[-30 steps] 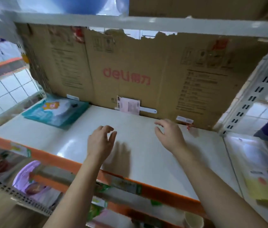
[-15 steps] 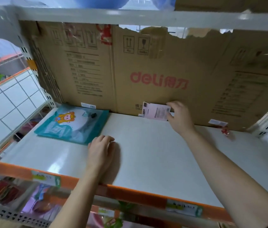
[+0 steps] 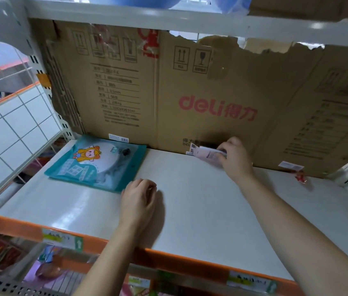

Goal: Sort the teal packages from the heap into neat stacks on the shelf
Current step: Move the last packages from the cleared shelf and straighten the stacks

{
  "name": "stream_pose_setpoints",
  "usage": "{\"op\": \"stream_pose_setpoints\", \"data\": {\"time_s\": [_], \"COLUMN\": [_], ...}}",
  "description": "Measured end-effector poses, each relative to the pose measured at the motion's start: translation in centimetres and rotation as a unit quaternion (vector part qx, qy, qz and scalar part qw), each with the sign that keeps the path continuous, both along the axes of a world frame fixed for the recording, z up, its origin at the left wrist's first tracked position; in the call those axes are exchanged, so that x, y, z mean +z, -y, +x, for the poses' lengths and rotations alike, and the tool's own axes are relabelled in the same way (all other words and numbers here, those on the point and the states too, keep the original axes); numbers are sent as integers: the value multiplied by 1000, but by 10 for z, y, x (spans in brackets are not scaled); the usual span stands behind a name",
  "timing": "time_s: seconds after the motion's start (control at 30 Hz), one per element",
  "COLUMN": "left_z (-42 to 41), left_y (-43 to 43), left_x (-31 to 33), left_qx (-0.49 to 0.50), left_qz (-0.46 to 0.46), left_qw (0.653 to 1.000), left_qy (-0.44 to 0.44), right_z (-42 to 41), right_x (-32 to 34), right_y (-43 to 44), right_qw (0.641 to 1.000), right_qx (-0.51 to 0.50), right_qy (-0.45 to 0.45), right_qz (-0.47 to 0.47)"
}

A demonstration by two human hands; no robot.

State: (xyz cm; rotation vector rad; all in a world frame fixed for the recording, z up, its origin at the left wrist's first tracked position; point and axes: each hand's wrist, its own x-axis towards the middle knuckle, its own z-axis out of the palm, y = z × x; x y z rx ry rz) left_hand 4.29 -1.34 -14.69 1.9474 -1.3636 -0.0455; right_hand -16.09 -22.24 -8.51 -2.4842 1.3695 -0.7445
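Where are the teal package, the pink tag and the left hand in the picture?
teal package (image 3: pixel 96 164): head view, middle of its printed front.
pink tag (image 3: pixel 206 153): head view, the part that shows left of the fingers.
left hand (image 3: pixel 140 198): head view, back of the hand.

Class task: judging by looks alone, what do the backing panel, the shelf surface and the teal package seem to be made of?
Backing panel: brown corrugated cardboard, matte, with a torn top edge and printed box markings. Shelf surface: smooth off-white board, probably coated metal or laminate, faintly glossy. Teal package: likely plastic film, shiny with reflections.
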Motion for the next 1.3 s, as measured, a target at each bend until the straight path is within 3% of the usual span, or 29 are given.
{"op": "stream_pose_setpoints", "data": {"time_s": [0.23,0.63,0.87,1.03,1.2,1.3], "left_z": [-4,25,64,53,29,8], "left_y": [-1,-10,-27,-26,-12,-1], "left_x": [6,25,31,23,29,38], "left_qx": [-2,74,215,164,124,65], "left_qz": [-29,-27,135,157,251,261], "left_qw": [1000,997,964,958,935,938], "left_qy": [9,-15,84,175,219,220], "right_z": [-3,0,3,6,3,-1], "right_x": [-17,-40,-30,-31,-28,-23], "right_y": [-43,-61,-60,-61,-68,-70], "right_qw": [996,995,991,984,977,976], "right_qx": [84,58,0,-60,-89,-85], "right_qy": [-24,-30,-77,-98,-81,-41], "right_qz": [-2,78,108,134,176,197]}}
